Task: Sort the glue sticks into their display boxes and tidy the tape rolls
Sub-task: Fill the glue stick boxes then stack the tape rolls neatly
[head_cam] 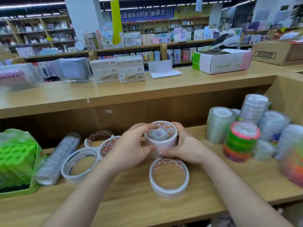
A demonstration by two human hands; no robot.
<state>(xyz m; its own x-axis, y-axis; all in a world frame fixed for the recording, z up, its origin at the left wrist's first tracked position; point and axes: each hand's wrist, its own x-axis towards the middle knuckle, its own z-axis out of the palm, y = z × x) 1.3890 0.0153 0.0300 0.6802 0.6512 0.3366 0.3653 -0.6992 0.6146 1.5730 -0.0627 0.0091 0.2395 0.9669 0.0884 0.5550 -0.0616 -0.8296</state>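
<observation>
Gripping one white tape roll [161,138], left hand [129,153] and right hand [185,147]; print unreadable.

Green box [18,163] cut by the left edge and blurred, orange rolls [295,169] cut by the right edge, far shelves [41,31] blurred, box labels [118,69] too small to read

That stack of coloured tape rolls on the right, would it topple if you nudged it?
Probably. The coloured stack stands several rolls tall on a narrow base, so a push near the top would likely tip it. Its shiny wrap looks slippery but may hold the rolls together. The clear stacks close beside it might catch it.
</observation>
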